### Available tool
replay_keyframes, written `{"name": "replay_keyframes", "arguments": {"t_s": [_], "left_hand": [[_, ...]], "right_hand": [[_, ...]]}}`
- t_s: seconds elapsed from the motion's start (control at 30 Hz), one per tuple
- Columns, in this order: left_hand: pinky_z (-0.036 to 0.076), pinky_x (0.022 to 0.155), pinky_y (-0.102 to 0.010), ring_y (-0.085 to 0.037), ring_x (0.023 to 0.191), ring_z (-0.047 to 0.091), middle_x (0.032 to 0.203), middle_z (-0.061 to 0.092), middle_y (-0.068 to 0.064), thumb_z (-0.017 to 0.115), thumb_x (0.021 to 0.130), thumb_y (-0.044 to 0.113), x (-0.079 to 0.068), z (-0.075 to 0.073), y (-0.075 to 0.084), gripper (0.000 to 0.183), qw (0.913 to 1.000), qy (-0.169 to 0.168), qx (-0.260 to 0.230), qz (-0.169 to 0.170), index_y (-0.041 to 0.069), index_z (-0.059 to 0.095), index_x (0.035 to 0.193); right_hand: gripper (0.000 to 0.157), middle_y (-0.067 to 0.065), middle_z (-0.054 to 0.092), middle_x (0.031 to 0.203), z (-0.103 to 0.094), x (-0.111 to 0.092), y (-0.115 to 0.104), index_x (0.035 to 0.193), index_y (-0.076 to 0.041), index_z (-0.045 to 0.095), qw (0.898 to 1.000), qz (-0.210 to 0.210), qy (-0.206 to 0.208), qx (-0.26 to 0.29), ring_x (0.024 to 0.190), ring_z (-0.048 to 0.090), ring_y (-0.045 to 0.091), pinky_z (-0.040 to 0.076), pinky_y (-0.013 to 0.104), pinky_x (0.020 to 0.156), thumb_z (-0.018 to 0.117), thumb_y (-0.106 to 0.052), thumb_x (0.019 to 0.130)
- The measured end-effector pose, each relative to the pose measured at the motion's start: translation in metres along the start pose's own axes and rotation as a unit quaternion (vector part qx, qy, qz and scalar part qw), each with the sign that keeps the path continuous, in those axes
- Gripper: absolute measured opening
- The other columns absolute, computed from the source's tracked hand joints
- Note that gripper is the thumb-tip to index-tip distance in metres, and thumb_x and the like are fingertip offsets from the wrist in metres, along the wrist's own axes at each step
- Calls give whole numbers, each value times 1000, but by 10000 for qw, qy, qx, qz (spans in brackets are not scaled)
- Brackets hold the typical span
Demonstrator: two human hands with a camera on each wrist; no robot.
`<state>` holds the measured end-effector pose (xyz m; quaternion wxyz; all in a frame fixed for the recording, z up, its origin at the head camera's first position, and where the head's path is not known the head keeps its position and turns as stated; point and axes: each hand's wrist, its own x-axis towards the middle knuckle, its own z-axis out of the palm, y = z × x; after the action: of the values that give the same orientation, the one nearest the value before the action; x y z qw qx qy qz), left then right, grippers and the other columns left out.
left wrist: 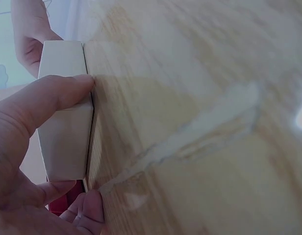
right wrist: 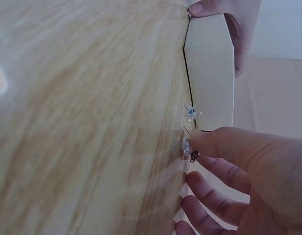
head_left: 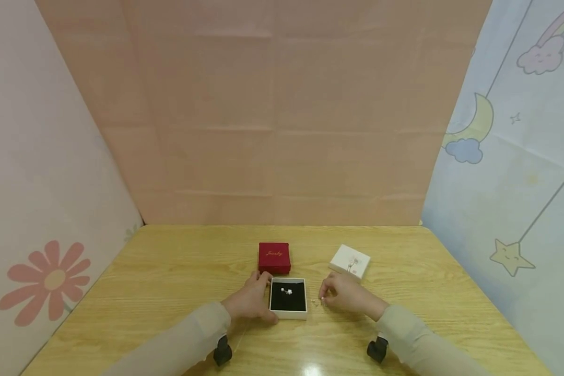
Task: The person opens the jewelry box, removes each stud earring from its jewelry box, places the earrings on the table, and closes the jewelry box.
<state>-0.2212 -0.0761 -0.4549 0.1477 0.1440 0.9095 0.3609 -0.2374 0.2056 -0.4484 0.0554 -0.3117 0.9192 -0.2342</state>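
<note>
At the middle of the table, an open white box [head_left: 289, 315] with a black lining [head_left: 298, 304] holds small shiny earrings [head_left: 289, 292]. My left hand [head_left: 251, 298] grips its left side, the thumb [left wrist: 67, 93] on the near wall and fingers round the far corner. Right of the box, my right hand [head_left: 345, 293] is low at the tabletop. Its thumb and index finger pinch a small earring [right wrist: 185, 146] with a thin wire hook, partly hidden by the thumb. A star-shaped piece of jewellery [right wrist: 190, 112] lies between that hand and the box.
Behind the box stands a closed red jewellery box [head_left: 273, 257] with gold lettering. A white lid [head_left: 351, 261] with a printed flower lies behind the right hand. A thin clear strip [left wrist: 205, 127] lies on the wooden table [head_left: 192, 261] near the left wrist.
</note>
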Motion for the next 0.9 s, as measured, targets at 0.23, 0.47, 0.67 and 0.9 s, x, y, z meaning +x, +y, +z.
{"name": "replay_keyframes", "arguments": {"t_s": [0.23,0.47,0.67,0.9], "left_hand": [[44,98,-54,-30,109,46,118,41,-11,94,56,29,1,1,0,91,9999,17,117,-15,10,43,128],[43,98,-56,-30,111,45,121,40,-12,94,56,29,3,2,-2,90,9999,-14,122,-80,13,43,128],[44,97,-57,-31,111,45,122,40,-13,94,56,29,2,1,-2,89,9999,-14,119,-81,12,43,128],[43,98,-59,-33,116,44,129,38,-16,94,56,30,2,-1,0,90,9999,-10,148,-63,12,42,128]], "right_hand": [[11,-7,55,82,0,-1,-1,80,-19,66,10000,10,22,-7,74,45,4,41,22,65,71,-10,83],[11,-6,55,84,-1,-1,-3,81,-19,65,9999,112,9,12,76,46,5,42,23,66,71,-10,83],[9,-5,54,85,-1,-1,-4,82,-18,65,9999,128,-37,64,77,46,6,42,24,68,71,-11,84],[7,-7,56,86,-1,0,-3,85,-18,67,10000,80,6,14,79,48,6,43,24,70,70,-12,85]]}}
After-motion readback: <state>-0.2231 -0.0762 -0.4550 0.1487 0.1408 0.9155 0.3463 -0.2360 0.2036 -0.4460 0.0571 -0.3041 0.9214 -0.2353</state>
